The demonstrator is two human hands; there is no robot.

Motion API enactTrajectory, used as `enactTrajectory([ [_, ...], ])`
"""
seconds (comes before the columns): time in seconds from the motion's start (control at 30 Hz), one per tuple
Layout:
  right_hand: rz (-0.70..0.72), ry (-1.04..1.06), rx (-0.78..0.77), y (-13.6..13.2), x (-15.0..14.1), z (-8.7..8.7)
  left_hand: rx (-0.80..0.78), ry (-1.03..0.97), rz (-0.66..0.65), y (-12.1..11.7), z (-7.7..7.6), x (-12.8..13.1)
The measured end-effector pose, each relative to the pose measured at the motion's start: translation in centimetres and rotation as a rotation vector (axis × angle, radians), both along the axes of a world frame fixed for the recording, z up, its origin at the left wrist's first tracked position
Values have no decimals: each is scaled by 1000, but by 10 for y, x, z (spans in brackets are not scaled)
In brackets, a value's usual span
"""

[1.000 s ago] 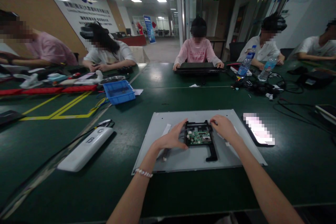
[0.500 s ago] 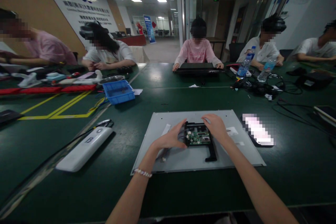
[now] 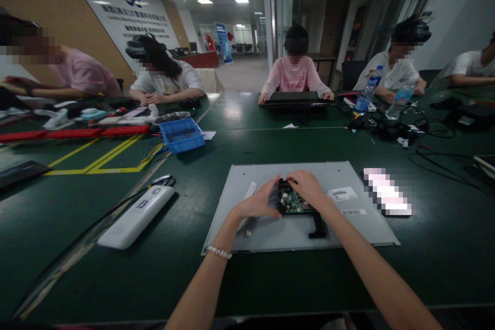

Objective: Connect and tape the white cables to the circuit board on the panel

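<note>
The left hand [image 3: 256, 204] is open, thumb and fingers spread at the left side of a black frame [image 3: 319, 224] holding a green circuit board [image 3: 291, 203]; the right hand [image 3: 308, 187] bends over its top, its grip impossible to tell. The frame lies on a grey panel [image 3: 270, 241] on the table [image 3: 154, 289], a phone [image 3: 386, 197] just beside the panel's right edge

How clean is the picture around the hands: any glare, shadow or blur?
Head view: dim overall, with pale glare on the green table's far part; head view: dark shadow along the white device's right side; head view: circuit board, partly hidden by the right hand, looks soft; head view: phone screen is pixelated.
</note>
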State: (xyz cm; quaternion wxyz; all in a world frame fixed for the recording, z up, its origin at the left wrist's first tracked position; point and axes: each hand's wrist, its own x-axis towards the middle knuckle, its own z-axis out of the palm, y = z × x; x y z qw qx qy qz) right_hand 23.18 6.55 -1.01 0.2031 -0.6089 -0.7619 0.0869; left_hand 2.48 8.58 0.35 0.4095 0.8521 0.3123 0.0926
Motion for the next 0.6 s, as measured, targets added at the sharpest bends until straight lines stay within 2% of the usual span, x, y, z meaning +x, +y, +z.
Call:
enactTrajectory([
  [0.23, -3, 20, -29, -3, 0, 5, -13, -28, -15, 1, 0, 0],
  [0.43, 10, 61, -20, -1, 0, 1, -7, 12, 3, -2, 5, 2],
  [0.6, 21, 57, 11, 0, 1, -2, 12, 20, -3, 0, 2, 2],
])
